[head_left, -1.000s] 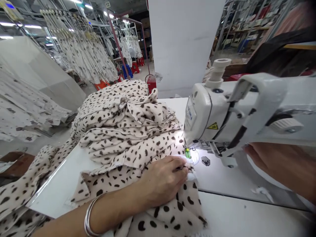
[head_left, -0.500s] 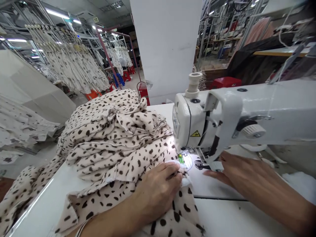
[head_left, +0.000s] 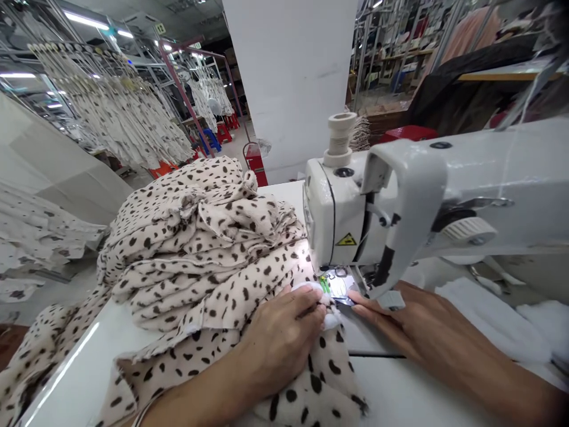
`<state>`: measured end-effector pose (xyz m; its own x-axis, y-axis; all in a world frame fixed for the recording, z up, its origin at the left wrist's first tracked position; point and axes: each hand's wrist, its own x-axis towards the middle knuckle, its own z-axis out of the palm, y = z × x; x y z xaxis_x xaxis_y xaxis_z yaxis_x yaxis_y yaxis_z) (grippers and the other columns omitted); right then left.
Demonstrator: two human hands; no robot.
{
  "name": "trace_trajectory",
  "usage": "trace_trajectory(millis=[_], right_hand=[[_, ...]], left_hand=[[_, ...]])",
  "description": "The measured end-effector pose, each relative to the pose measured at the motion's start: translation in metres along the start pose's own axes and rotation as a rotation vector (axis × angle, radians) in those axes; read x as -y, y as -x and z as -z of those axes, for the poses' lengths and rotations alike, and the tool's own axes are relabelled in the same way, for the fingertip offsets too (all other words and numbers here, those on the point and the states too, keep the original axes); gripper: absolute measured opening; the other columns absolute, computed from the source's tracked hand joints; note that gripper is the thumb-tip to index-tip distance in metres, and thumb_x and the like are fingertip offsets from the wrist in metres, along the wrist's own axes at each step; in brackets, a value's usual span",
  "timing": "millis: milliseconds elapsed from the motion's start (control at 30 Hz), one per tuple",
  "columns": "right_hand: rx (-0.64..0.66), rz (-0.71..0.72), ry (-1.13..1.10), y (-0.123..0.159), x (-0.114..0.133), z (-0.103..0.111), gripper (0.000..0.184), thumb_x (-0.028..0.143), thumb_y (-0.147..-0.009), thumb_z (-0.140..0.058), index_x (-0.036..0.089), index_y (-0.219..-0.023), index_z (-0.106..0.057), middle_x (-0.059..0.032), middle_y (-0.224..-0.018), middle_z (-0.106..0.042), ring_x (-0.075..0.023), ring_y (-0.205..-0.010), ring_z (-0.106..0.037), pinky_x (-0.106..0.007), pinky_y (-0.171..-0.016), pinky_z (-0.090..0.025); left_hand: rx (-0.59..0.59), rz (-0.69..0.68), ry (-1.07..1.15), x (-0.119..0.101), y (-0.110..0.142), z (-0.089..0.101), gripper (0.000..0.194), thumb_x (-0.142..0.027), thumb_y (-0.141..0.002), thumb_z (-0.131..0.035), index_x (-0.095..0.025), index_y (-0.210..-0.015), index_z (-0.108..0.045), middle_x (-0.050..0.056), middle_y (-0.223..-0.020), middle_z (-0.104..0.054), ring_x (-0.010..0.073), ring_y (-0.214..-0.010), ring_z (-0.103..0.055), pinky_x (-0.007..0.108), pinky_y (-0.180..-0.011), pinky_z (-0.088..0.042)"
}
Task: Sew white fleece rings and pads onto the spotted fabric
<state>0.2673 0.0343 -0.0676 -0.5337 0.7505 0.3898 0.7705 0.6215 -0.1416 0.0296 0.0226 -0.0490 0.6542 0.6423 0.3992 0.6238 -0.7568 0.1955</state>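
Note:
Cream fabric with dark spots (head_left: 249,261) lies heaped on the table left of a white sewing machine (head_left: 338,219). My left hand (head_left: 284,326) presses on this fabric just before the needle area, its curled fingers gripping the edge beside a strip of white material (head_left: 331,320). Small bright green parts (head_left: 324,286) sit by the presser foot. Under the machine head, my right hand (head_left: 400,314) has its fingertips together at a shiny metal piece (head_left: 344,301) near the needle plate. What those fingers hold, if anything, is hidden.
White fluffy material (head_left: 493,320) lies under the machine arm at right. A white pillar (head_left: 293,83) rises behind the table. Spotted garments (head_left: 120,112) hang on racks at back left. A red box (head_left: 255,163) stands beyond the table.
My right hand has moved left, its fingertips now close to the needle plate. More of the white fluffy material shows at right. My left hand keeps its grip on the fabric.

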Motion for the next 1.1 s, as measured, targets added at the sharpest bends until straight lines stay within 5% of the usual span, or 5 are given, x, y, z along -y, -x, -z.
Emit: trace_trajectory(millis=[367,633,933,1100], right_hand=[[-0.086,0.088,0.066,-0.002,0.004,-0.004,0.042,0.016,-0.096,-0.030,0.023,-0.081,-0.069,-0.0039,-0.068,-0.049,-0.0162,-0.058,-0.050,-0.027,-0.043,-0.026],[-0.081,0.102,0.187,-0.001,0.004,-0.004,0.043,0.019,-0.098,-0.029,0.021,-0.089,-0.071,-0.0035,-0.068,-0.044,-0.0148,-0.054,-0.042,-0.027,-0.044,-0.021],[-0.180,0.096,0.163,-0.008,0.003,-0.007,0.057,0.031,-0.102,-0.025,0.019,-0.059,-0.060,-0.0023,-0.061,-0.040,-0.0131,-0.050,-0.042,-0.025,-0.043,-0.020],[-0.091,-0.010,0.043,-0.002,0.002,0.003,0.045,0.034,-0.100,-0.036,0.020,-0.062,-0.056,-0.0007,-0.062,-0.047,-0.0112,-0.047,-0.045,-0.024,-0.042,-0.029]], left_hand=[[-0.009,-0.003,-0.024,0.004,-0.002,0.001,0.018,-0.014,-0.096,-0.044,-0.013,-0.102,-0.062,0.009,-0.099,-0.066,0.0202,-0.100,-0.065,0.034,-0.090,-0.056],[0.014,-0.001,0.020,0.004,-0.004,0.002,0.019,-0.015,-0.097,-0.043,-0.014,-0.103,-0.060,0.008,-0.102,-0.066,0.0188,-0.095,-0.065,0.032,-0.084,-0.057],[0.036,-0.006,-0.019,0.007,-0.005,0.004,0.020,-0.018,-0.099,-0.040,-0.014,-0.102,-0.059,0.008,-0.098,-0.062,0.0152,-0.078,-0.061,0.026,-0.067,-0.054],[0.049,-0.042,-0.055,0.003,-0.007,0.007,0.021,-0.011,-0.098,-0.036,-0.013,-0.099,-0.057,0.008,-0.095,-0.061,0.0158,-0.076,-0.058,0.029,-0.070,-0.054]])
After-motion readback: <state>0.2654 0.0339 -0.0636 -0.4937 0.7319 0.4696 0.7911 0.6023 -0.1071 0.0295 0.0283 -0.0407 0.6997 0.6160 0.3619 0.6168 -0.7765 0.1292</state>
